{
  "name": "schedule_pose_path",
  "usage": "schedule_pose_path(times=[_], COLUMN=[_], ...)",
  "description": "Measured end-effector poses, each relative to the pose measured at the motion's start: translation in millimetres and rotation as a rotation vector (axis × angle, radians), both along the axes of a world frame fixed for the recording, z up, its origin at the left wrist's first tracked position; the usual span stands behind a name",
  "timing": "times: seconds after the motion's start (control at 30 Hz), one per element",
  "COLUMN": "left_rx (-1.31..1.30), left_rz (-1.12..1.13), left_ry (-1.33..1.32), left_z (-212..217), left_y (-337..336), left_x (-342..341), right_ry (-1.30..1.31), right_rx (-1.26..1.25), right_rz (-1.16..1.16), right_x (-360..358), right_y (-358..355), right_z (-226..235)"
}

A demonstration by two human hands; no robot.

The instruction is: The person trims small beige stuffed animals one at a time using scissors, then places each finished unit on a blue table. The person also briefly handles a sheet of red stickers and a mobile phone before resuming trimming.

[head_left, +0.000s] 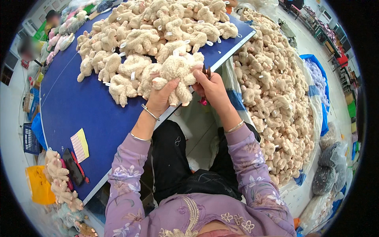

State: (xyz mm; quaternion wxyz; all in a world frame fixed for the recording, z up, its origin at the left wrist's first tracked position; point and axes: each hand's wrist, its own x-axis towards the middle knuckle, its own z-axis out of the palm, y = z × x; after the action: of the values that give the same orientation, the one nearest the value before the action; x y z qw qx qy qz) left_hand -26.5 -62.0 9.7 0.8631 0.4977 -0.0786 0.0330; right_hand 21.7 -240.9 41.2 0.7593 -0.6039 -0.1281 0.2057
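Observation:
A cream curly plush toy (178,72) is held up over the table's near right edge. My left hand (161,96) is closed round its lower left side, the thumb pressed on its front. In my closed right hand (213,90) is a pair of small scissors (207,72), dark blades pointing up beside the toy. The right thumb and fingers are against the toy's right side; whether they pinch it too is hard to tell. A bit of pink-red (203,101) shows below that hand. Just beyond lies a heap of similar plush toys (138,39), several with white tags.
The blue table (79,114) bears a paper sheet (80,145) and a dark phone-like object (73,166) at its near left. More plush toys (61,177) line that edge. A large sack of plush toys (276,102) stands at my right. Filled plastic bags (327,166) sit beyond it.

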Motion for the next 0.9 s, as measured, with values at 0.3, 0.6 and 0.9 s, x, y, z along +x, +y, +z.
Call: schedule_pose_path(times=[0.3,0.6,0.9], left_rx=[-0.127,-0.069,-0.111], left_rz=[-0.046,0.046,0.018], left_ry=[0.106,0.083,0.111], left_z=[4,-1,5], left_y=[4,7,3], left_x=[-2,3,-2], right_ry=[-0.449,-0.814,-0.72], right_rx=[-0.078,-0.223,-0.205], right_rz=[-0.324,-0.258,-0.193], right_x=[-6,-18,-11], right_y=[21,20,14], right_z=[-8,3,-5])
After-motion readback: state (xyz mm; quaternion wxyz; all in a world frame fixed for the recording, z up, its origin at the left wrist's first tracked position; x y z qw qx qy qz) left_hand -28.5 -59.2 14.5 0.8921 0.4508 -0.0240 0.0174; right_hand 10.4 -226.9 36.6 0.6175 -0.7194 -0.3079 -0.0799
